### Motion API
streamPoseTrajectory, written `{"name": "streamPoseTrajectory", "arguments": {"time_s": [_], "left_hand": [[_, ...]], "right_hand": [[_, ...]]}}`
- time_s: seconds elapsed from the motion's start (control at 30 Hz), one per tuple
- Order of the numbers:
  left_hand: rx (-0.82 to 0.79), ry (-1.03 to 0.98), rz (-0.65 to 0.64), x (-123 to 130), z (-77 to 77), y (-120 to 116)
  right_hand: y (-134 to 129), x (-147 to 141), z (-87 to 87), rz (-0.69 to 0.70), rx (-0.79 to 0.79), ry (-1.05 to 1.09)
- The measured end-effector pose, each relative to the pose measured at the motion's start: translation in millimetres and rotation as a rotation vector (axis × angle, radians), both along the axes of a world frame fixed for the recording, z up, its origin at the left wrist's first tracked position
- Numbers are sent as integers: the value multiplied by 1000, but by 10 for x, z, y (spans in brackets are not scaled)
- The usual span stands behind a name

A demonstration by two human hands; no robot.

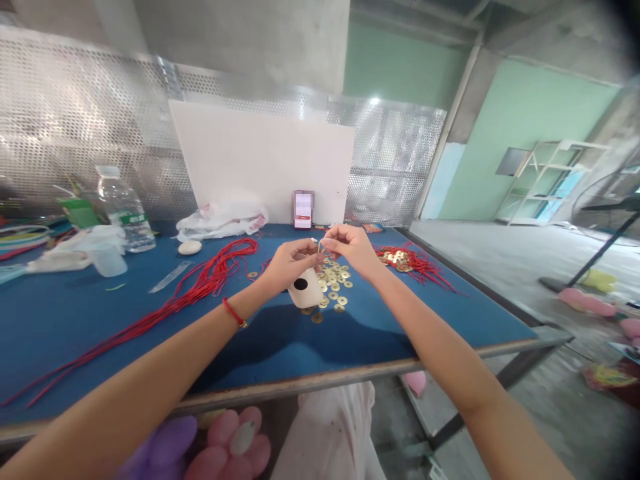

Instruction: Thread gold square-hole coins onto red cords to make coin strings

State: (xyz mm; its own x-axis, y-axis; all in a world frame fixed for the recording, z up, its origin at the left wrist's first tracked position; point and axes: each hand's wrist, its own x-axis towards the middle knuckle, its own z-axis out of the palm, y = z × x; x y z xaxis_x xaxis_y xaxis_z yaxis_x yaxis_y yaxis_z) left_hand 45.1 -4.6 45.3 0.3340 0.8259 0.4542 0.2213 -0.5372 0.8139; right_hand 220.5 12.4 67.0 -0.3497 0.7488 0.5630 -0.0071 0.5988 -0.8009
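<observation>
Head view: by the holed gold coins (334, 287), the left hand (294, 264) and right hand (351, 248) pinch a thin pale strip (320, 247). A cream case (311, 295) with black oval overlaps the coins' left edge; blue tabletop (375, 340) lies beneath them, green wall (540, 120) far beyond.

Pale cord (320, 246) (prob.), nr tilted wht obj. (309, 295) & gold-col. coins (335, 287)
</observation>
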Motion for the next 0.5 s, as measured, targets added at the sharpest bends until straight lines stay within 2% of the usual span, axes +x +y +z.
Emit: {"name": "streamPoseTrajectory", "arguments": {"time_s": [0.17,0.27,0.4,0.5], "left_hand": [[-75,56,25,-52,-43,115],[-79,38,36,-47,-66,125],[-129,-5,-30,-47,-120,118],[-259,-93,-107,-63,-191,151]], "right_hand": [[88,18,-54,-83,-79,44],[100,11,-66,-51,-85,56],[100,28,-64,11,-47,86],[110,39,-77,6,-36,101]]}}
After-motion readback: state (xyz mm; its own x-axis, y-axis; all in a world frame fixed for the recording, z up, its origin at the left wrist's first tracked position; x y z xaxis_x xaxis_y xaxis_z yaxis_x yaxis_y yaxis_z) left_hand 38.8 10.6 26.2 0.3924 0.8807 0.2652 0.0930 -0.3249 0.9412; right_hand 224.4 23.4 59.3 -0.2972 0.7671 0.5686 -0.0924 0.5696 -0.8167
